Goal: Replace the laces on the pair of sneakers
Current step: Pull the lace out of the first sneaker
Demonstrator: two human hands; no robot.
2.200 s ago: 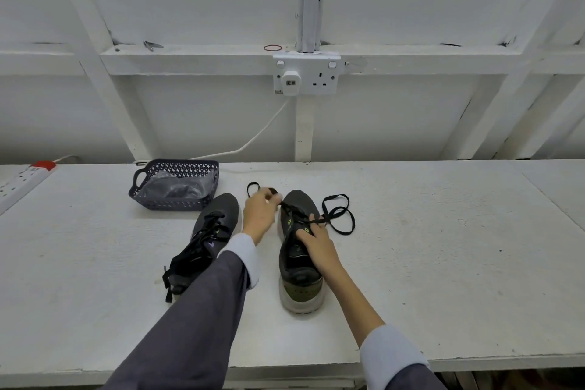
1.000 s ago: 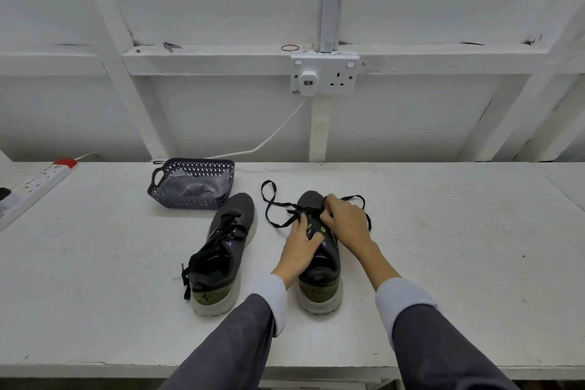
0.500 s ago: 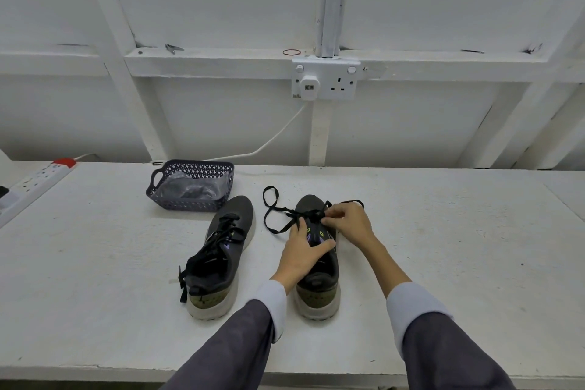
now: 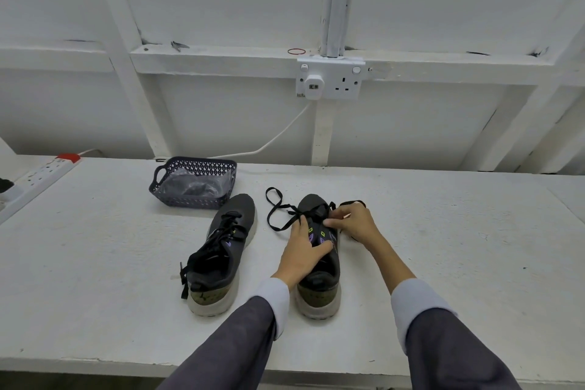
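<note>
Pinching the black lace (image 4: 276, 209) at the lowest eyelets, the right hand (image 4: 354, 225) sits just right of the toe end of the right-hand sneaker (image 4: 319, 293), its fingers curled and its fingertips (image 4: 329, 222) closed on the strand where it crosses the shoe. That sneaker stands on the white table (image 4: 95, 263) with its long axis running straight away from the person, heel nearest, toe farthest. The eyelet rows therefore lie along the line of the forearms, and the lace must come out sideways, across that axis.

The left hand (image 4: 303, 255) lies flat over the tongue and mid-part of the same shoe, fingers straight and spread, thumb reaching to the right; it presses down and grips nothing. It looks to be steadying the shoe while the other hand works.

One free end of the lace loops out to the left of the toe; another loop shows just behind the right hand. The right hand is the nearer to the crossing that remains, so the next pull is probably its job.

The other sneaker (image 4: 221, 250) stands just to the left, fully laced, with a dark basket (image 4: 190, 199) beyond its toe.
</note>
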